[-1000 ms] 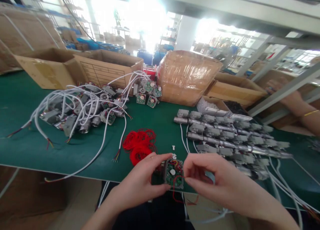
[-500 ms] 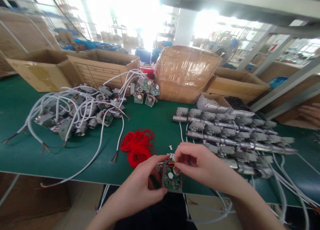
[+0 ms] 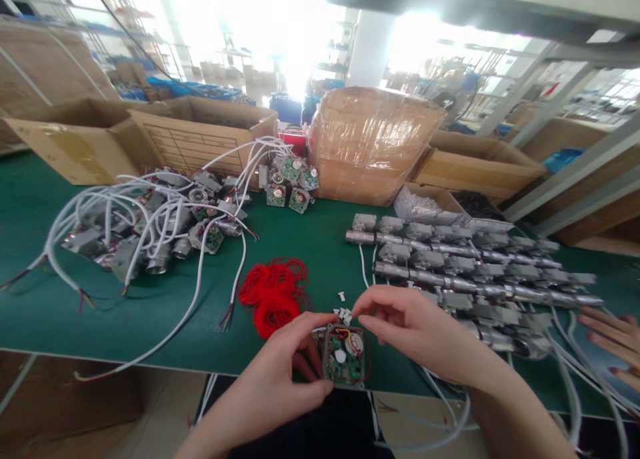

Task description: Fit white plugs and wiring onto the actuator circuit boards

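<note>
Open cardboard box far beyond the left hand: contents hidden. Small box beyond the right hand: clear bags of small parts. Left hand grips the motor module at the table edge, just this side of the red wire coil. Green board faces up, squarish, long axis unclear. Right hand pinches at its far edge; what's pinched is too small to tell.

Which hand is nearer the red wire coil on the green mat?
Left. The left hand, gripping the circuit-board module, sits just below the red wire coil; the right hand is farther right, beyond the module.
</note>
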A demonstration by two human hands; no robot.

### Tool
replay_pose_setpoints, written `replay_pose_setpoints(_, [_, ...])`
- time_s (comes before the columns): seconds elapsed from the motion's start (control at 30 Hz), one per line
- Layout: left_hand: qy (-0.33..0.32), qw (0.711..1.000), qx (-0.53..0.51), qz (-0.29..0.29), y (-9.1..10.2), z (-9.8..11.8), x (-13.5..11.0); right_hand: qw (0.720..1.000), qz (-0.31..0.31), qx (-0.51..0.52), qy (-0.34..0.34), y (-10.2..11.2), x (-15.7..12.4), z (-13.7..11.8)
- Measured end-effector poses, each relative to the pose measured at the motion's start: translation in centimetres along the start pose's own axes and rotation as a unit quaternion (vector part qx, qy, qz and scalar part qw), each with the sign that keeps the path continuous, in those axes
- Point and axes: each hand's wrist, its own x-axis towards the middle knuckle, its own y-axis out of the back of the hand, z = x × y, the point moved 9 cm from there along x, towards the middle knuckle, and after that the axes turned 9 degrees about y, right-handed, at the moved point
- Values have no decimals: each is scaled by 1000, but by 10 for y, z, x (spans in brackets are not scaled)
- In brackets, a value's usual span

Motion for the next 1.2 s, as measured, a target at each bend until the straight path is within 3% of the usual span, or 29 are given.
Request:
replay_pose_setpoints(0.27, [5,997,-26,77,1,-3,6,992,28,108,-50,-9,-17,31])
replay_pose_setpoints(0.43, [-25,991,-15,131,5,1,6,990,64,94,-88,-18,-29,50])
replay_pose_setpoints(0.67, [-56,990,-5,133,5,3,4,979,151,118,-61,-17,-37,43])
replay_pose_setpoints(0.9, [-62,989,-4,133,6,5,2,980,167,75,-85,-12,-36,39])
replay_pose_setpoints(1.1, [-63,991,-4,122,5,2,2,971,137,148,-128,-39,-41,56])
replay_pose_setpoints(1.2, [-70,990,-2,122,5,2,2,960,161,191,-124,-42,-42,59])
